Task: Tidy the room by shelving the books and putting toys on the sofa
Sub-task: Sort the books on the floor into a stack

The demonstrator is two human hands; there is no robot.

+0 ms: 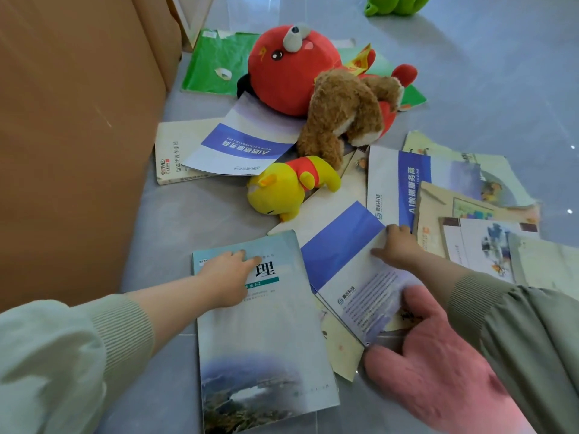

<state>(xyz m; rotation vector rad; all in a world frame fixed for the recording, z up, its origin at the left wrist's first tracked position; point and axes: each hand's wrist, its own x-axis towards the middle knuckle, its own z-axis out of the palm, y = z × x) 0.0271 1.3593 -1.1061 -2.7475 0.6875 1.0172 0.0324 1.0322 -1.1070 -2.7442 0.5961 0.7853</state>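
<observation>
Books and plush toys lie scattered on a grey floor. My left hand point(228, 277) rests flat on the upper part of a teal textbook point(266, 339) close in front of me. My right hand point(396, 245) holds the far right edge of a blue-and-white brochure point(341, 255), thumb on top and fingers curled at the edge. Beyond them a yellow plush point(282, 189), a brown bear point(341, 114) and a big red plush point(288, 73) lie on top of other books. A green plush point(396, 4) sits at the top edge.
A tall brown panel point(78, 136) walls off the left. More books: a cream one point(175, 151), a second brochure point(238, 142), a third point(401, 183), a green one point(213, 64), several overlapping at the right point(482, 245). Something pink and fuzzy point(438, 371) lies at bottom right.
</observation>
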